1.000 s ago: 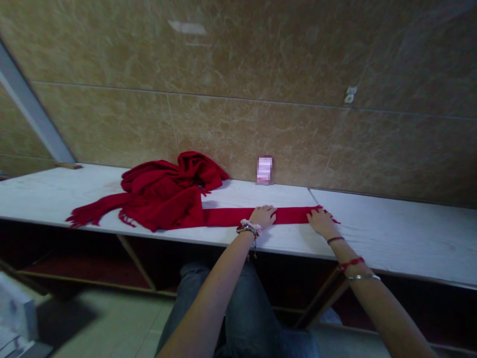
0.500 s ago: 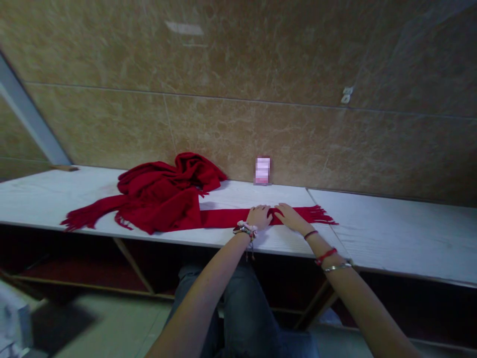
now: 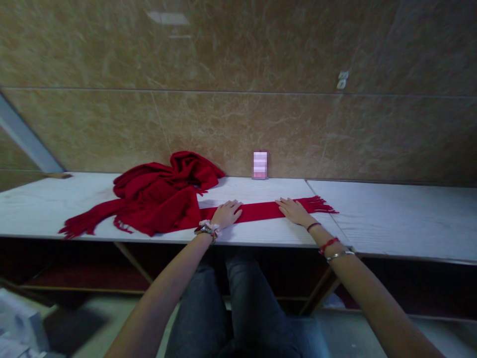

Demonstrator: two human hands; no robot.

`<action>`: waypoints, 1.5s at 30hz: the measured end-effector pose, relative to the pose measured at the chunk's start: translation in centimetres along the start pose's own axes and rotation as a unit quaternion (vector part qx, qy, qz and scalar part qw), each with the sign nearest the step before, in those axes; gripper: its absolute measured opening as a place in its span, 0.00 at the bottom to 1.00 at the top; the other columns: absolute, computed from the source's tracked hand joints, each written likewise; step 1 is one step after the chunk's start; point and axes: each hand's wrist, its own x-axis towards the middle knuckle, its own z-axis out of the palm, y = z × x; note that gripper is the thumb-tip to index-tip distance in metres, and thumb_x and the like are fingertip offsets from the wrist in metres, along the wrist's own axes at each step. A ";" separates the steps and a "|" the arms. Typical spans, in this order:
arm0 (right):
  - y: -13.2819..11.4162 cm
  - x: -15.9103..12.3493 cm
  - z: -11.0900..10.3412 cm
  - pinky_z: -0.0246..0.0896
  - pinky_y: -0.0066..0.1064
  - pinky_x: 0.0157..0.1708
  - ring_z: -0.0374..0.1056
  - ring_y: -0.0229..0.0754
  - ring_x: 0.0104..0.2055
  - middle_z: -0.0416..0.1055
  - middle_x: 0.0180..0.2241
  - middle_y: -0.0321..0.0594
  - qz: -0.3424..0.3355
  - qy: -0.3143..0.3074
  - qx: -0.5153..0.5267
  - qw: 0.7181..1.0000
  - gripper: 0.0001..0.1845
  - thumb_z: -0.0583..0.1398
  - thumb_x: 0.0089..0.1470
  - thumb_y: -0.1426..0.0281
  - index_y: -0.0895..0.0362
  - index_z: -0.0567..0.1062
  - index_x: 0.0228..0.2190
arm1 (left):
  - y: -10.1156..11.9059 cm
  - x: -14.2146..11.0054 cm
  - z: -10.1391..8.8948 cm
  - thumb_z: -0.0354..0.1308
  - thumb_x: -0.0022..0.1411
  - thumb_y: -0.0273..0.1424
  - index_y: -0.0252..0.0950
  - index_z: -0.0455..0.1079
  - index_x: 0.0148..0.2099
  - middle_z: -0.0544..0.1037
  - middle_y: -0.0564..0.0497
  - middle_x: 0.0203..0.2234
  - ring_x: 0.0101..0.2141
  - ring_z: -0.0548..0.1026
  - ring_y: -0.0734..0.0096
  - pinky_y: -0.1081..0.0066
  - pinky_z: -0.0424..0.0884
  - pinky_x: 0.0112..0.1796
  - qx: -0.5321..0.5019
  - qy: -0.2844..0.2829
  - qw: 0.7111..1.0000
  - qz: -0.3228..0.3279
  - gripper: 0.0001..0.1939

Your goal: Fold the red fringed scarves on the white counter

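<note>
A red fringed scarf (image 3: 259, 212) lies on the white countertop, its narrow band running right from a crumpled heap of red fabric (image 3: 156, 191). Flat on the band near the heap rests my left hand (image 3: 226, 214), fingers stretched toward the right. My right hand (image 3: 293, 211) lies flat on the same band, closer to the fringed end, with its fingers pointing up and left. Between the two hands the band looks smooth. Another fringed end pokes out at the heap's left. Whether the heap and the band are one piece I cannot tell.
A phone-like object (image 3: 260, 165) with a pixelated screen leans against the marbled tile wall (image 3: 238, 119) behind the white countertop (image 3: 402, 219). A seam crosses the counter right of the fringe. Open dark shelves (image 3: 89, 271) lie below its front edge.
My left hand has slid left along the band toward the heap, so the hands are now wide apart. My right hand stays near the fringed end. The camera view has shifted slightly.
</note>
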 end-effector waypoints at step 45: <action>11.1 -1.1 2.1 0.51 0.45 0.55 0.53 0.48 0.57 0.58 0.56 0.42 -0.026 0.050 0.046 0.997 0.23 0.45 0.58 0.67 0.55 0.61 0.54 | 2.1 1.9 -2.1 0.44 0.63 0.39 0.36 0.63 0.53 0.70 0.44 0.46 0.45 0.69 0.64 0.66 0.63 0.44 0.056 0.006 0.982 0.182 0.19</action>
